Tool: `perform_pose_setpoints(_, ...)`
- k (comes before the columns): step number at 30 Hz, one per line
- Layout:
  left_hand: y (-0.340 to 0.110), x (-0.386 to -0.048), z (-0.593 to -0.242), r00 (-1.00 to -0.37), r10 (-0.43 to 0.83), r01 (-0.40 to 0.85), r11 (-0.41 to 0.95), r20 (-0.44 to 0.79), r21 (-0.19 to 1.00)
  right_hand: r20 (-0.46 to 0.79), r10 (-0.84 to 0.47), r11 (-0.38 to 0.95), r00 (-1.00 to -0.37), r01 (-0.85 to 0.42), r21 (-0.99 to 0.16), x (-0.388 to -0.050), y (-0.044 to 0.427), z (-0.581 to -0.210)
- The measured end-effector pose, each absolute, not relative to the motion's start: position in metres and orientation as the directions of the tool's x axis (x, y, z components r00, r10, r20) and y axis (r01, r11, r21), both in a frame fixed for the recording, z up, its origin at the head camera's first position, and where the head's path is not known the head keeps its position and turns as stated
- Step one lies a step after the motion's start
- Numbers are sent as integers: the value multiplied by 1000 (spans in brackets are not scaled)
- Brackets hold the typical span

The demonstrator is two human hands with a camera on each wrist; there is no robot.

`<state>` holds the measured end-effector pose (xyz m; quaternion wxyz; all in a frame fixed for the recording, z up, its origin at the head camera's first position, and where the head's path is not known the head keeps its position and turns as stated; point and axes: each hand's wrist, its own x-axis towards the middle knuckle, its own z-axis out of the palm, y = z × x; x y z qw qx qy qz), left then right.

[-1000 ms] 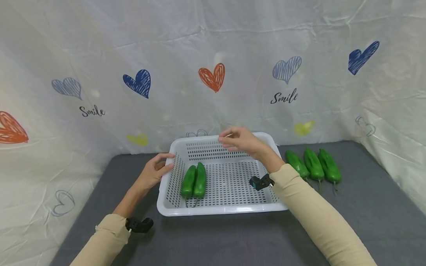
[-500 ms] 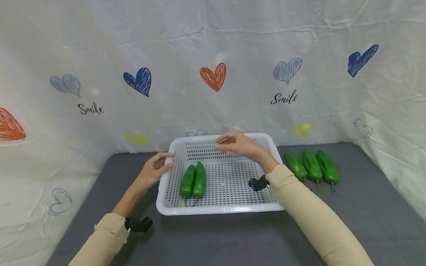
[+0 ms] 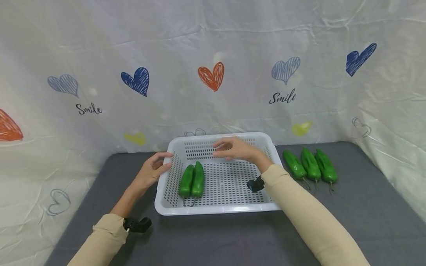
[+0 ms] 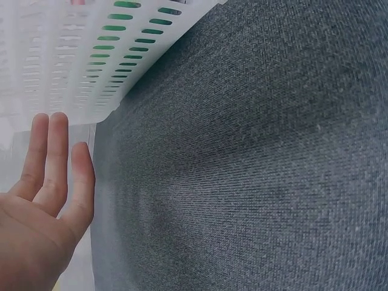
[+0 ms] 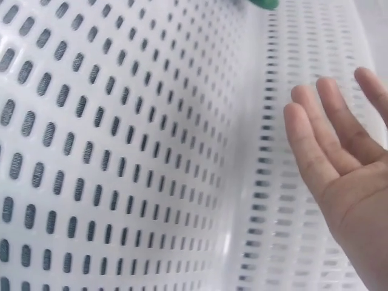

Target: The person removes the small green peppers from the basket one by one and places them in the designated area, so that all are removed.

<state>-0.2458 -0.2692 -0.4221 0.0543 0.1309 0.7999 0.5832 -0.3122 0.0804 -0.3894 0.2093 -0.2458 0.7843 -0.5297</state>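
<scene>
Over the back part of the white perforated basket [image 3: 219, 210], the right hand [image 3: 236, 149] hovers palm down, with loosely bent fingers and nothing held. Its fingers [image 5: 330, 118] look relaxed and apart in the right wrist view. The left hand [image 3: 149, 174] rests index finger and thumb at the basket's left rim. Three more of its fingers [image 4: 57, 157] extend beside the basket wall [image 4: 109, 54] in the left wrist view. Two green peppers [image 3: 187, 181] [image 3: 198, 180] lie side by side in the basket's left part, stems toward the front.
Three green peppers [image 3: 294, 165] [image 3: 310, 165] [image 3: 326, 166] lie in a row on the dark grey tabletop [image 3: 217, 242], right of the basket. Behind the table hangs a pale curtain [image 3: 171, 40] printed with hearts. The right sleeve [image 3: 307, 212] crosses the basket's front right corner.
My right hand has come slightly lower and to the left over the basket, still holding nothing. The left hand stays at the rim, and the peppers lie as before.
</scene>
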Motion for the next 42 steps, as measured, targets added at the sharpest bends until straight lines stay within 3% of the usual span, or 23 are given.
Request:
perform_pose_setpoints(16,-267,-244,-419,-962,268,141,296,59,945,-57,-654,273,-755,-164,-948,-317,66,-411)
perform_pose_setpoints(25,-270,-246,-420,-963,264,139,295,59,945,-161,-662,305,-732,-68,-950,-317,53,-420)
perform_pose_setpoints(33,-269,-246,-418,-962,262,151,287,74,946,-140,-709,277,-692,-90,-957,-317,39,-421)
perform_pose_setpoints(42,-267,-244,-417,-964,260,126,295,48,947,-150,-675,279,-723,-62,-958,-315,29,-429)
